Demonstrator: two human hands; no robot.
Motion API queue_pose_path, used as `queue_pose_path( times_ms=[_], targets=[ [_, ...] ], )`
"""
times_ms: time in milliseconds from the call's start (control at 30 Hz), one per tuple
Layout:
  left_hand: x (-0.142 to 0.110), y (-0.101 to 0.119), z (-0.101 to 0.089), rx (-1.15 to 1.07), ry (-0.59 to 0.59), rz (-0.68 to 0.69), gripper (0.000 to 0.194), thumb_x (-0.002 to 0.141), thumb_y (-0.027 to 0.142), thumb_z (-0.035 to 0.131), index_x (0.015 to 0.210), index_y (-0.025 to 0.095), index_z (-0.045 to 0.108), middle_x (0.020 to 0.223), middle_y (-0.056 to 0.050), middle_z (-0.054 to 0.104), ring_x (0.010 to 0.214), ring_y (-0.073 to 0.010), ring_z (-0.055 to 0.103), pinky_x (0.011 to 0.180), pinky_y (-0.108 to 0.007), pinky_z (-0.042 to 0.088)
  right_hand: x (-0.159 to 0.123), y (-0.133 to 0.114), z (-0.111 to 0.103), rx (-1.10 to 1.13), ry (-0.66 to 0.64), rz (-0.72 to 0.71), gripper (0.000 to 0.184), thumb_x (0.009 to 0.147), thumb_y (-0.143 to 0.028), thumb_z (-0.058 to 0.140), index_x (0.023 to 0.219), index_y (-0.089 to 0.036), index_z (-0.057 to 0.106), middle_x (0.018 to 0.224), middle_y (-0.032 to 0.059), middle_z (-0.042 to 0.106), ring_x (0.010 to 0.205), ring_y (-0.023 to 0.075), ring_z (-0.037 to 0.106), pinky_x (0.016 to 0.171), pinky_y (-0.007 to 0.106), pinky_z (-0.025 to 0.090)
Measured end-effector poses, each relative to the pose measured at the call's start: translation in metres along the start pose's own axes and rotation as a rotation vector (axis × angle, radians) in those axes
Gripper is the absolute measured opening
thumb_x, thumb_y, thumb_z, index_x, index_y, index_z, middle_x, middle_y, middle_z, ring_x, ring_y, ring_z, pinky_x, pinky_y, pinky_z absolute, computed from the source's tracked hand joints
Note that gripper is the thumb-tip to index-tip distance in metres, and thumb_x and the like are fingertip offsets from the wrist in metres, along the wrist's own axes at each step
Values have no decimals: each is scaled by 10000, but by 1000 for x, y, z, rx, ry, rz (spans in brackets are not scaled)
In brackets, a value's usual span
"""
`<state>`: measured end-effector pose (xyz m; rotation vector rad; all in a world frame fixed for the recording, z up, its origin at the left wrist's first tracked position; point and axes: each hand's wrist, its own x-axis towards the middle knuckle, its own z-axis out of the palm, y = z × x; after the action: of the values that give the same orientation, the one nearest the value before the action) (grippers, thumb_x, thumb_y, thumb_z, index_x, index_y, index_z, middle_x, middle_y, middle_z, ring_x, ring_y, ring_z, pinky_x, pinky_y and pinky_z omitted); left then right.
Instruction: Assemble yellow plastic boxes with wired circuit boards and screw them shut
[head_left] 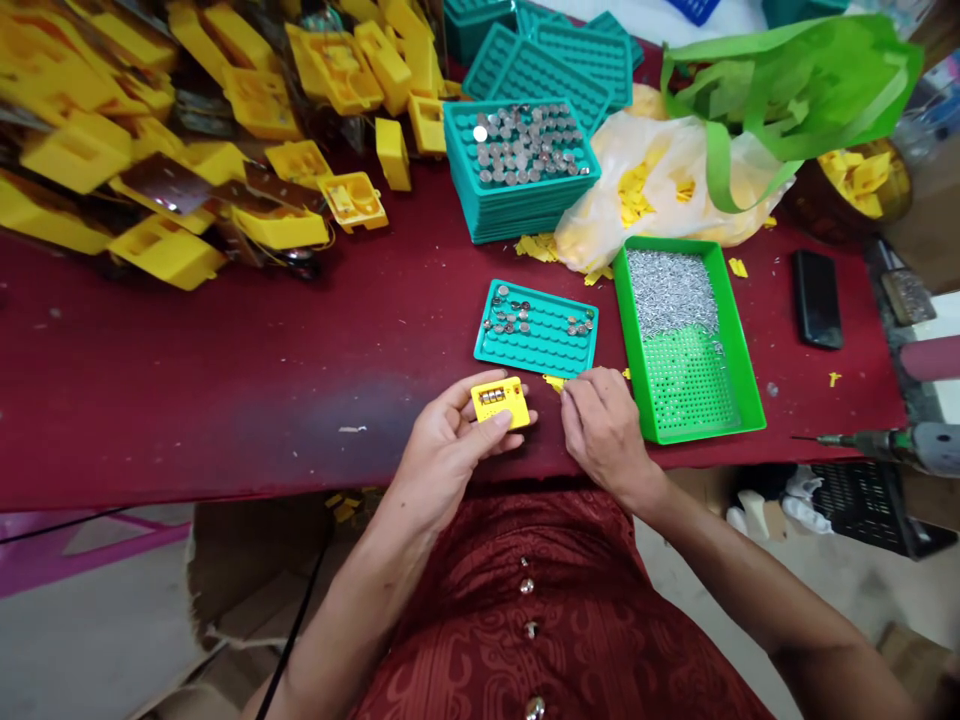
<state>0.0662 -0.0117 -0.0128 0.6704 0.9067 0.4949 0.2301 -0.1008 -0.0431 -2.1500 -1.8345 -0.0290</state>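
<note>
Well, I have the yellow case point(513, 403) clamped between thumb and fingers of my left hand point(452, 437), yellow pieces point(554, 382) beside the bunched fingertips of my right hand point(604, 425), its hold unclear.

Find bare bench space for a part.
Widest, bar pale scraps: dark red tabletop left of the small yellow plastic casing. Narrower: between the green rectangular plastic tray and black phone. Crowded: back, with yellow plastic housings and stacked teal plastic trays.

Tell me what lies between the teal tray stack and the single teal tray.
The head view shows small yellow plastic pieces by the tray stack, then dark red tabletop up to the single teal tray.
</note>
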Motion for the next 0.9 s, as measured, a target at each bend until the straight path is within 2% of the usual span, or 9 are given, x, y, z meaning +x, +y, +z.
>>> queue_pose_path(
  times_ms=[167, 233, 333, 400, 467, 567, 700, 800, 900],
  targets=[
    [1, -1, -2, -2, 22, 18, 490, 686, 206, 828, 1129, 143, 628, 1064, -81, 733, 839, -191, 737, 656, -242, 587, 5, -9, -13, -19, -181, -35, 337, 970, -88, 374, 1234, -115, 581, 993, 130, 662, 904, 234, 576, 816, 371, 481],
    [2, 0, -4, -3, 33, 29, 499, 681, 210, 833, 1130, 143, 627, 1067, -75, 728, 840, -187, 736, 658, -238, 588, 9, -15, -23, -63, -285, -77, 375, 923, -30, 390, 1234, -109, 583, 987, 137, 662, 885, 252, 594, 790, 388, 495],
    [1, 1, -6, 15, 48, 35, 504, 689, 216, 829, 1142, 136, 622, 1078, -78, 722, 855, -184, 733, 671, -235, 588, 16, -19, -36, -86, -384, -98, 292, 879, -1, 408, 1049, -90, 629, 904, 145, 667, 796, 251, 610, 703, 380, 495],
    [1, 0, -7, 20, 49, 38, 503, 702, 219, 816, 1156, 139, 613, 1078, -79, 723, 864, -186, 731, 688, -242, 588, 22, -18, -42, -14, -323, -58, 203, 904, -47, 438, 956, -90, 629, 838, 132, 669, 748, 233, 610, 676, 368, 489],
    [1, -2, -7, 22, 51, 61, 488, 712, 211, 802, 1156, 146, 609, 1073, -73, 724, 861, -174, 724, 716, -251, 587, 28, -16, -46, 153, -146, 20, 135, 923, -125, 514, 873, -116, 639, 829, 105, 667, 771, 213, 616, 700, 354, 493],
    [2, -5, -4, 50, 50, 105, 442, 732, 192, 774, 1140, 152, 611, 1078, -68, 718, 855, -146, 698, 753, -254, 581, 34, -19, -50, 610, 76, 231, 66, 869, -186, 646, 807, -171, 663, 796, 27, 673, 735, 147, 623, 662, 283, 504],
    [5, -8, 3, 90, 24, 142, 470, 743, 175, 747, 1179, 160, 570, 1102, -74, 700, 909, -157, 681, 796, -276, 575, 36, -33, -44, 1156, 15, 486, 58, 783, -226, 711, 761, -187, 673, 687, -27, 687, 554, 87, 610, 533, 219, 513],
    [7, -10, 7, 125, 10, 176, 501, 741, 163, 735, 1203, 164, 541, 1117, -80, 692, 962, -173, 674, 855, -307, 564, 34, -40, -37, 1243, 10, 551, 60, 742, -227, 712, 746, -182, 671, 699, -14, 709, 595, 106, 662, 581, 238, 562],
    [7, -12, 11, 186, 15, 194, 479, 748, 168, 711, 1196, 165, 541, 1106, -80, 687, 972, -184, 674, 882, -331, 553, 33, -41, -33, 1174, 15, 560, 61, 760, -244, 680, 755, -184, 670, 715, -2, 715, 624, 120, 676, 596, 250, 565]
  ],
)
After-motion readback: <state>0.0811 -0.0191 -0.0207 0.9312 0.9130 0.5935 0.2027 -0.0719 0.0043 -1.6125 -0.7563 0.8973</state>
